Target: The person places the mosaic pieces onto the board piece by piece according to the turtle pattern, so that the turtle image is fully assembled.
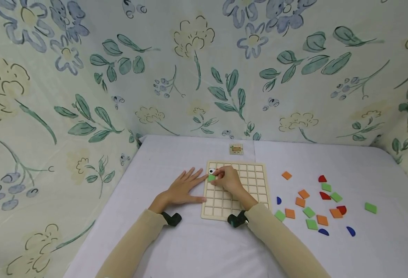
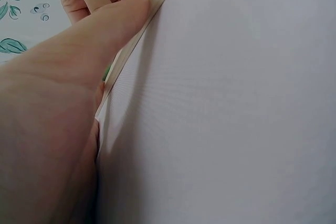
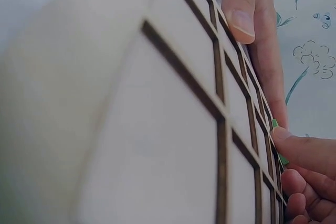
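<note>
A square wooden grid board (image 1: 218, 212) lies on the table. My left hand (image 1: 182, 189) rests flat beside it, fingers spread, with index fingertip and thumb at the board's left edge. My right hand (image 1: 229, 180) reaches over the board to its upper left cells. There, its thumb and index finger pinch a green square tile (image 1: 211, 178); the right wrist view shows the thumb on the green tile (image 3: 283, 159). Just above that tile sits a white piece with a black dot, like an eye (image 1: 211, 171), close to the index fingertip.
Several loose orange tiles (image 1: 289, 213), green tiles (image 1: 311, 224), red rounded pieces (image 1: 325, 195) and blue half-round pieces (image 1: 323, 232) lie scattered right of the board. A small picture card (image 1: 236, 149) lies behind it. Floral cloth (image 1: 190, 77) hangs behind the table.
</note>
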Demonstrator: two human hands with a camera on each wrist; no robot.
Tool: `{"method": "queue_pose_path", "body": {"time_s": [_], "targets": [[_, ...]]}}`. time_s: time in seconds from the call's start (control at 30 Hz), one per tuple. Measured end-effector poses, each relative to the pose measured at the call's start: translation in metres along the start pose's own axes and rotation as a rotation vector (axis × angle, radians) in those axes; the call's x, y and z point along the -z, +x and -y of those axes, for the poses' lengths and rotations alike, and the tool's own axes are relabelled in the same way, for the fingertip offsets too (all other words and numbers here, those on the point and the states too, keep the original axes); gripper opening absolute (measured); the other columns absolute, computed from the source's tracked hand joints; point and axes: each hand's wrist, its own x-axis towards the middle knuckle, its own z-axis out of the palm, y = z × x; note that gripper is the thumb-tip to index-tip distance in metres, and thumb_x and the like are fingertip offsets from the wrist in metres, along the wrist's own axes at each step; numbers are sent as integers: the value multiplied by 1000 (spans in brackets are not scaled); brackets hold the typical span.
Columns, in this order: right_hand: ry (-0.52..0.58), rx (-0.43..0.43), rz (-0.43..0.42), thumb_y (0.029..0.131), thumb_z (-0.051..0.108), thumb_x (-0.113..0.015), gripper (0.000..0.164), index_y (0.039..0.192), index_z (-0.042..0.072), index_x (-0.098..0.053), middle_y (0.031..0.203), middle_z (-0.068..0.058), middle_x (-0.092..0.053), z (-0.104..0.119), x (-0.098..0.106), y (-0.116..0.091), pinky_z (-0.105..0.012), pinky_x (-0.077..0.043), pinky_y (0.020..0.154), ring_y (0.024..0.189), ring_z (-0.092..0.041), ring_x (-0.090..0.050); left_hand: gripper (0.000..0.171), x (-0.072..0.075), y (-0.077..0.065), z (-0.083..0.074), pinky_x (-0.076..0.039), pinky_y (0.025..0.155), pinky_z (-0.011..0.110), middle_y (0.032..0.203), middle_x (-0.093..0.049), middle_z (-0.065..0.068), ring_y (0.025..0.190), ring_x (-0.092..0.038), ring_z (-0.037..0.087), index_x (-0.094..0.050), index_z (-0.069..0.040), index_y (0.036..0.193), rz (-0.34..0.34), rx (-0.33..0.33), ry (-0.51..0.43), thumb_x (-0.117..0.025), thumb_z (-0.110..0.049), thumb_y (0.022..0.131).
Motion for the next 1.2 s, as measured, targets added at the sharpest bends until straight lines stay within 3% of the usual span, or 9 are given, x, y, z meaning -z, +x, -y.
{"method": "queue_pose_path", "body": {"time_s": [0.67, 0.93, 1.2], "targets": [[83, -19, 31, 79, 3, -84, 24, 100, -3, -76, 70, -3, -61, -1, 11, -1, -23, -42, 58, 62, -12, -50, 93, 0, 0, 1, 4, 120, 48, 167, -2, -3, 152, 6, 25, -13, -34, 161, 2, -3, 6, -50, -77, 87], [122, 10, 35, 82, 7, -83, 28, 106, -5, -75, 72, -5, -62, -4, 37, -7, -23, -41, 54, 62, -15, -49, 94, -1, 0, -1, 4, 120, 49, 167, -4, -3, 152, 6, 25, -15, -34, 161, 4, 11, -4, -50, -78, 86], [108, 32, 53, 84, 11, -81, 34, 111, -7, -71, 79, -7, -63, -8, 75, -23, -25, -45, 62, 73, -19, -52, 94, 0, 1, -2, 5, 120, 47, 167, -2, -4, 152, 8, 24, -13, -36, 161, 10, 21, -11, -51, -77, 86]]}}
